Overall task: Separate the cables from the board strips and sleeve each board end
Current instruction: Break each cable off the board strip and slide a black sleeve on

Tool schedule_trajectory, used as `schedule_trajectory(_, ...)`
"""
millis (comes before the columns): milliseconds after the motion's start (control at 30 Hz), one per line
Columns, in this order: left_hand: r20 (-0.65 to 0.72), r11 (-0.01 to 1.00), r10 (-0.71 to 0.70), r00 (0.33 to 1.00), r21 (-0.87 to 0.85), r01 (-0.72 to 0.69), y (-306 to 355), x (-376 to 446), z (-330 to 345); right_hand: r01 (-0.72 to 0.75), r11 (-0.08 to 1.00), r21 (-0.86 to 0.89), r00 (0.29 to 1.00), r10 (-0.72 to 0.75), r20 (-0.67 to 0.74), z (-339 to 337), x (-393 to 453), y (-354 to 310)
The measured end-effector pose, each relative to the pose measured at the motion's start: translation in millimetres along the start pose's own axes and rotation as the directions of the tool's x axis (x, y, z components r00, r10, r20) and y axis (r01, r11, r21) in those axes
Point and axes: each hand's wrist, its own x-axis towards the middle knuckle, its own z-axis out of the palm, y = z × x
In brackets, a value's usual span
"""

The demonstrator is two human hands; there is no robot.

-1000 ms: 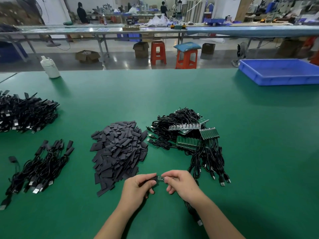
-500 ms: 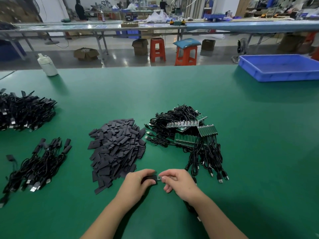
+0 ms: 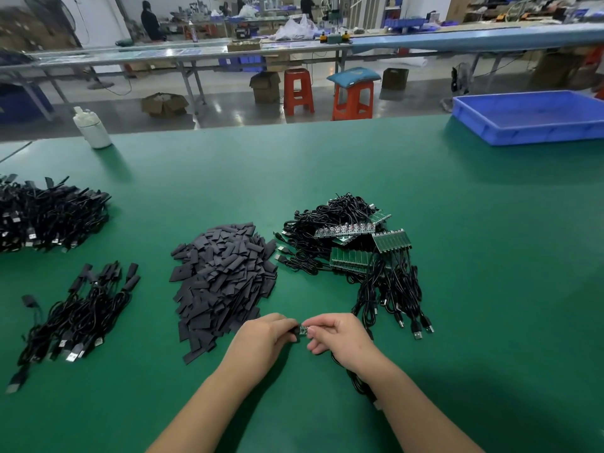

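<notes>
Near the table's front edge, the left hand pinches one black sleeve and the right hand pinches one small board end, the two meeting between them. One sleeve heap lies just behind. Three board strips sit on tangled cables. Two sleeved-cable piles lie by the left edge; one blue tray occupies the far right corner.

We note a green bench, blue tray far right, white bottle far left, sleeve heap centre, board strips with cables right, two sleeved cable piles left.
</notes>
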Motion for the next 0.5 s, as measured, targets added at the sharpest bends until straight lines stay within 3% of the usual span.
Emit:
schedule_trajectory(300,-0.044,0.999,0.038,0.998,-0.035,-0.039,-1.9,-2.1,0.7,0.008,0.998,0.070,1.000,-0.009,0.003,0.1,-1.8,-3.8)
schedule_trajectory(500,-0.065,0.985,-0.079,0.995,-0.160,0.068,-3.4,-2.3,1.8,0.009,0.998,0.059,1.000,-0.009,0.006,-0.3,-3.4,-6.3)
